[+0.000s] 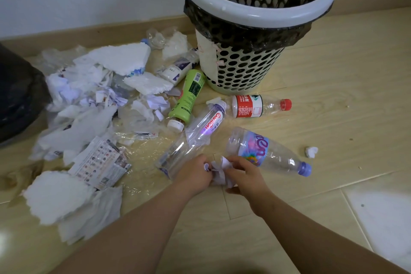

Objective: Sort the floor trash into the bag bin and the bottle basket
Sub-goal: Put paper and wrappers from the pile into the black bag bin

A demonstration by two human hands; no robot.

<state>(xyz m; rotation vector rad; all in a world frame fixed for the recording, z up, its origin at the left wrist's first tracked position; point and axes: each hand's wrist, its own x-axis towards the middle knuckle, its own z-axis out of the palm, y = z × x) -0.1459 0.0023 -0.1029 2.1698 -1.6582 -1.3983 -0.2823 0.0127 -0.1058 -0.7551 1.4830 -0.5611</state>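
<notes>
paper wad (pixel 219 177), white and crinkled, is sitting low over the pale wood-grain floor (pixel 333 73), caught between both hands. left hand (pixel 193 176) is pinching one side with curled fingers and right hand (pixel 244 176) is pinching the other. smooth clear bottle (pixel 273 153) with a purple cap is lying just beside the right hand, and a crushed bottle (pixel 175 153) is lying by the left. round perforated basket (pixel 240 66), black-lined, is standing beyond. jagged foam chunks (pixel 120 58) and the glossy black bag (pixel 17 91) are sitting off to the left.
</notes>
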